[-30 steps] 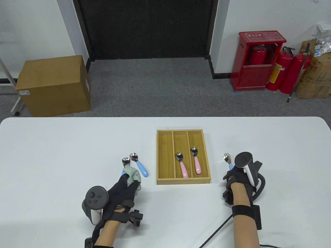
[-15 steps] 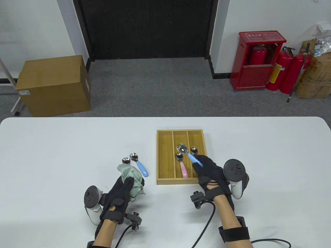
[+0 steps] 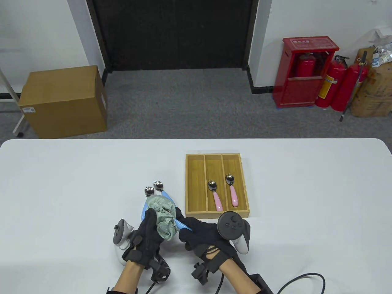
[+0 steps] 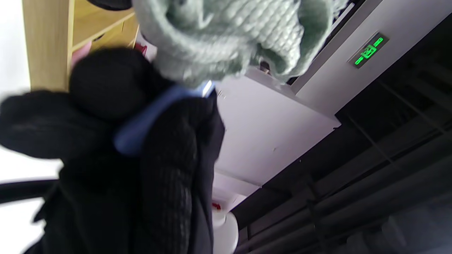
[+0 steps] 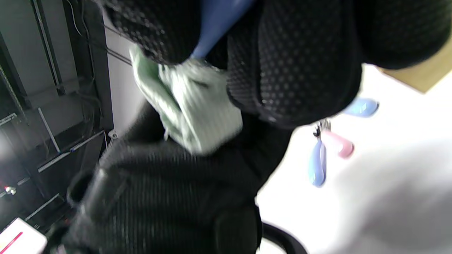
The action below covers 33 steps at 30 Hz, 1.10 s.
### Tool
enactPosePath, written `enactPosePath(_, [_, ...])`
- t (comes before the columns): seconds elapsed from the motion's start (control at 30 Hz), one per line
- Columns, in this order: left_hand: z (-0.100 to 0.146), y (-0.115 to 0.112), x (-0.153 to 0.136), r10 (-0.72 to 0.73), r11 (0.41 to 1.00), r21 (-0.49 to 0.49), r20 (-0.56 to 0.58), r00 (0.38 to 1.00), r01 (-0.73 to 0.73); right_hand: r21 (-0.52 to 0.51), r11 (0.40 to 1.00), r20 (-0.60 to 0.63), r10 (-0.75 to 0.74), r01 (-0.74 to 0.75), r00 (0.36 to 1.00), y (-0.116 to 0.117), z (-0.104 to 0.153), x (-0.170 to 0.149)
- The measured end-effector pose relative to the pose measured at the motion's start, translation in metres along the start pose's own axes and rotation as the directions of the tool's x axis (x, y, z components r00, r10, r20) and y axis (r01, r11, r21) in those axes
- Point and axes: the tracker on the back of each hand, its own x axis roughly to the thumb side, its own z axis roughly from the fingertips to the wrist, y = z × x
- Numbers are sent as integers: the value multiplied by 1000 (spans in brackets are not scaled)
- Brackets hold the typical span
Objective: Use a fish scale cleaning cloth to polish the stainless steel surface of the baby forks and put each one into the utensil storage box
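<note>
Two pink-handled forks already lie in the utensil storage box, in its middle & right slots. Just left of the box's near corner, the right hand pinches a blue-handled fork by its handle, head buried in the fish scale cloth bunched in the left hand: polishing, apparently. Two more blue forks wait on the counter left of the box.

You look across a wide white table at a grey carpet floor. White walls stand beside a big black doorway. A brown cardboard box sits left; a red fire-extinguisher cabinet stands right.
</note>
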Motion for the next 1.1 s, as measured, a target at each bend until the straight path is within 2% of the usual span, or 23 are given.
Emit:
enactPosePath(0.07, [-2,-5,1,-14,1000,-13,-18,1000,14,32,998,-15,-50,50,999,7,0,-1])
enactPosePath(0.2, [-2,-3,8,-73,996,61,-2,997,73,60,995,-14,-79,79,997,7,-1,-2])
enactPosePath(0.33, [-1,4,19,-217,957,197,-8,976,215,62,998,-18,-15,16,1000,5,-3,-4])
enactPosePath(0.5, [0,6,29,-291,918,286,9,957,276,48,999,-3,4,-4,1000,4,-4,-2])
enactPosePath(0.7, [3,15,37,-359,876,347,8,933,334,49,996,24,67,-69,997,6,-2,4])
enactPosePath(0.83, [4,17,35,-343,883,347,19,939,316,50,996,34,78,-79,996,7,-1,6])
enactPosePath(1.0, [3,8,23,-164,943,297,9,986,154,35,997,48,67,-68,997,4,-2,5])
enactPosePath(1.1, [-1,-7,13,-127,974,185,-36,991,131,23,998,47,58,-59,997,3,-4,4])
